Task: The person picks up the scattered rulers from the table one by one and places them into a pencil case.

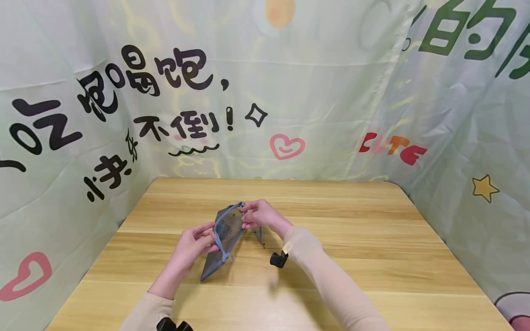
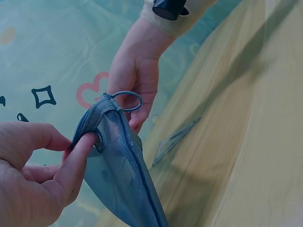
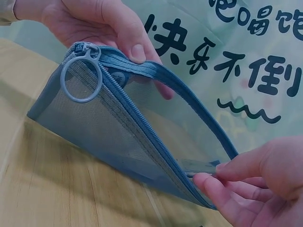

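Note:
A blue mesh zipper pouch (image 1: 225, 230) is held tilted above the table, its mouth spread apart. My left hand (image 1: 194, 241) pinches one zipper edge between thumb and fingers, near the end with the ring-shaped zipper pull (image 3: 81, 78). At the far end of the mouth, my right hand (image 1: 261, 214) pinches the rim with thumb and fingertips. Behind the pouch, a clear triangular piece like a set square (image 2: 175, 142) is near the tabletop. Near the right fingertips, a clear flat piece (image 3: 196, 168) shows through the mouth; whether it lies inside the pouch I cannot tell.
The wooden table (image 1: 372, 257) extends around both hands. Printed cloth (image 1: 323, 101) hangs behind it and along both sides. A black wrist camera (image 1: 279, 259) sits at the right cuff, and another (image 1: 174, 325) at the left.

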A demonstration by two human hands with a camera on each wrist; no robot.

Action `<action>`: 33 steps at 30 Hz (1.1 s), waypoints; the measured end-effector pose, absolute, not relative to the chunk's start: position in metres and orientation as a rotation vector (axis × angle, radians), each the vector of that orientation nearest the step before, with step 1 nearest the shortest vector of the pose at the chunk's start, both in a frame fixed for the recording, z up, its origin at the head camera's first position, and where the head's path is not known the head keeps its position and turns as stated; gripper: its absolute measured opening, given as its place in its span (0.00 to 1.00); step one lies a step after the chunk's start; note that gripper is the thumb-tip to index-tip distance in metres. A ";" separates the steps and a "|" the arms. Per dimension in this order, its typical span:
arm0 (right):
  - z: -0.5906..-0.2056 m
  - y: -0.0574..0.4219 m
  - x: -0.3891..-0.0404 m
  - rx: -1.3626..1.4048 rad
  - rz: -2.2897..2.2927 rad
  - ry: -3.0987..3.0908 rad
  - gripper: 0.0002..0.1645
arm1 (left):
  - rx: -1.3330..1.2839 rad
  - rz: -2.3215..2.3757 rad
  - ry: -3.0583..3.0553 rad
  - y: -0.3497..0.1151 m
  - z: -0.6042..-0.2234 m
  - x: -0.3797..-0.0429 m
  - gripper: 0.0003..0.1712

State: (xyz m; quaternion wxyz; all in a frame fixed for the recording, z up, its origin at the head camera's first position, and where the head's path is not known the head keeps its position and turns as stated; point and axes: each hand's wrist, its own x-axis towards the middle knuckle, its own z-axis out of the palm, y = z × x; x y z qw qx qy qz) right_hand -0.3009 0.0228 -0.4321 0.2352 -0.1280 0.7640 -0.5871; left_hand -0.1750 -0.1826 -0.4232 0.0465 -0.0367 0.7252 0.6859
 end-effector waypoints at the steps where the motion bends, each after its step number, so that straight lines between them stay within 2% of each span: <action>1: -0.432 0.022 -0.301 -0.355 -1.609 2.096 0.21 | -0.109 2.093 2.214 -0.183 -0.423 -0.175 0.30; 19: -0.432 0.023 -0.298 -0.384 -1.576 2.145 0.19 | -0.119 2.101 2.217 -0.181 -0.423 -0.174 0.30; 33: -0.434 0.031 -0.299 -0.423 -1.516 2.246 0.22 | -0.122 2.094 2.210 -0.181 -0.422 -0.174 0.30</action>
